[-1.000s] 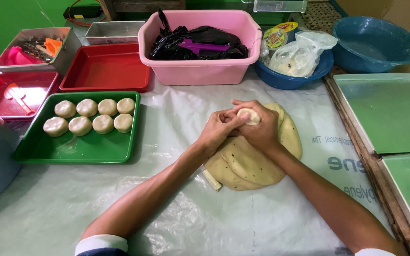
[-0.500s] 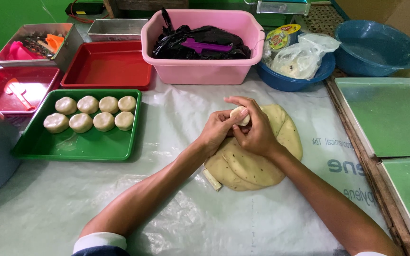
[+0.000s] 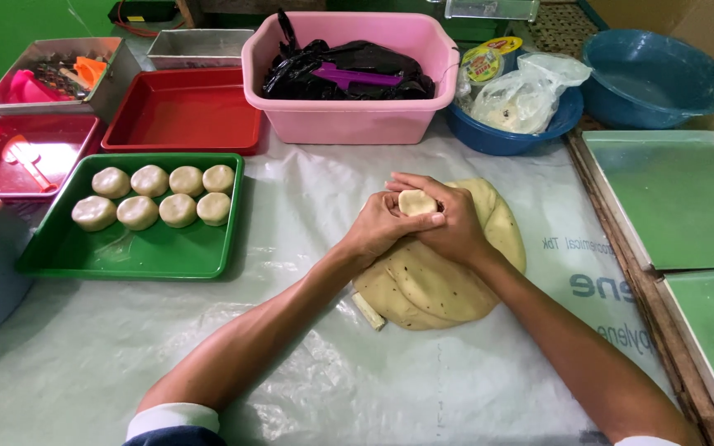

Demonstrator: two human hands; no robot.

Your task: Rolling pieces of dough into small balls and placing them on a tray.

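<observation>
Plastic sheet point(image 3: 456, 388) covers the whole table, wrinkled, pale, with printing at 3 o'clock.

Two bare metal baking sheets point(image 3: 679, 198) along the 3 o'clock edge, one beyond the other.

Pink tub point(image 3: 357, 124) at 12 o'clock, holding a black bag and something purple. Just right of it a blue bowl point(image 3: 497, 140) with a clear plastic bag point(image 3: 522, 99) of pale stuff; a second, empty blue basin point(image 3: 654, 78) at 1–2 o'clock.

Large slab of dough point(image 3: 431, 289) at centre, flat on the sheet, speckled, its far edge showing beyond the hands.

Green tray point(image 3: 150, 252) at 9 o'clock of the slab, well apart from it. Eight dough rounds point(image 3: 152, 180) sit in its far half, two rows of four, touching or nearly so.

Red tray point(image 3: 183, 116) at 11 o'clock, behind the green one; a smaller red tray point(image 3: 10, 157) with a pink scoop at 9–10 o'clock; metal tins behind those.

Left hand point(image 3: 378, 231) and right hand point(image 3: 456, 223) meet over the far part of the slab, both curled and grasping one small dough ball point(image 3: 416, 202) between them. The ball shows at the top of the clasp, pinched between thumbs and fingers, held above the slab. Right fingers lap over the left ones.
</observation>
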